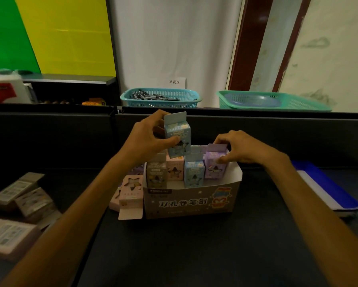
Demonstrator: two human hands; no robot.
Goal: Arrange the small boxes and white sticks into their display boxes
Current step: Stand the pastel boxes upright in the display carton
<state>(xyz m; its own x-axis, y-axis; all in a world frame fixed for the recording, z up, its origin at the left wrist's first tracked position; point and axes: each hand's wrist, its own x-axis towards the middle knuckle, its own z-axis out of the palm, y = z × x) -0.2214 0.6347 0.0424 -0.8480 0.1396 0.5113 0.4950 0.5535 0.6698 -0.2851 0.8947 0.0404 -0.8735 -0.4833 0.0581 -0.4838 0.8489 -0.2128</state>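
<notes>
Evidently light and stiff, the pale blue cardboard box with a star window (177,139) hangs above the printed cardboard display box (191,201), pinched at its side walls by the left hand (147,137). At three o'clock, the right hand (239,148) pinches the lilac cardboard box (215,162) seated inside. Grip the side panels, since the thin top flap would likely bend.

Two baskets (161,97) — one display box (191,200)

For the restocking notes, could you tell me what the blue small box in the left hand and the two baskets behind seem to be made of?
Blue small box: apparently thin printed cardboard, with a folded top flap and star cut-out. Teal basket and green basket: likely moulded plastic, judging by the lattice walls.
</notes>
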